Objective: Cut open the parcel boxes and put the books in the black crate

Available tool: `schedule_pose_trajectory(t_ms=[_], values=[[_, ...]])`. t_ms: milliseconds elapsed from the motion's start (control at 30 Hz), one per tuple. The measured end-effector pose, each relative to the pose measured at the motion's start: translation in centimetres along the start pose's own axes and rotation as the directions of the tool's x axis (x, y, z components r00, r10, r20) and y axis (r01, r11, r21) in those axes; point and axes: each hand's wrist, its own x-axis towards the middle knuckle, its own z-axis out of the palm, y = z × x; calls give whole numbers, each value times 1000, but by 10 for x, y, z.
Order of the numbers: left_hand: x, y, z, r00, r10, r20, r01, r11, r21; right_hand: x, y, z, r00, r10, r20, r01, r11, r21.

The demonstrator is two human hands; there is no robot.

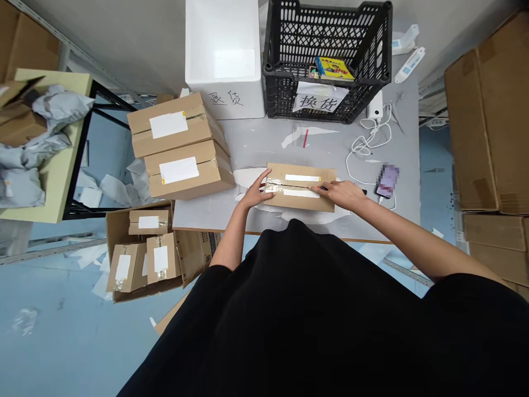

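**Flat left hand pins the taped carton while the right works along its seam**

The flat tan cardboard carton (300, 201) lies squarely on the grey work table (248, 144), near its front edge, with a shiny strip of clear tape across its middle and two white labels beside it. The left hand (256, 190) rests open and wide, fingers spread on the carton's left end, holding nothing. That flat, broad contact suits the work, since it keeps the carton from sliding without bending the cardboard. The right hand (339, 194) lies on the carton's right end, closed narrowly around a slim dark tool (362, 192), though the fingers hide its tip and exact type. A shallow angle along the seam, with the left fingers kept clear of the tool's line, would be the safer way to work. Just beyond, a black plastic crate (326, 66) and a white foam box (223, 66) stand at the table's far side.
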Motion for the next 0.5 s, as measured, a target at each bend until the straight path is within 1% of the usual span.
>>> schedule_pose_trajectory(t_ms=[167,267,367,500], values=[[0,-4,-1,1000,-13,14,13,1000,-10,-22,20,6,1000,-1,29,6,989,-150],[1,-6,-1,1000,-7,21,7,1000,-8,-36,30,8,999,7,49,3,980,-199],[1,-6,-1,1000,2,22,-2,1000,5,-47,35,8,998,22,63,-6,971,-241],[1,-5,-1,1000,10,29,-11,999,30,-54,37,7,997,34,74,-13,965,-262]])
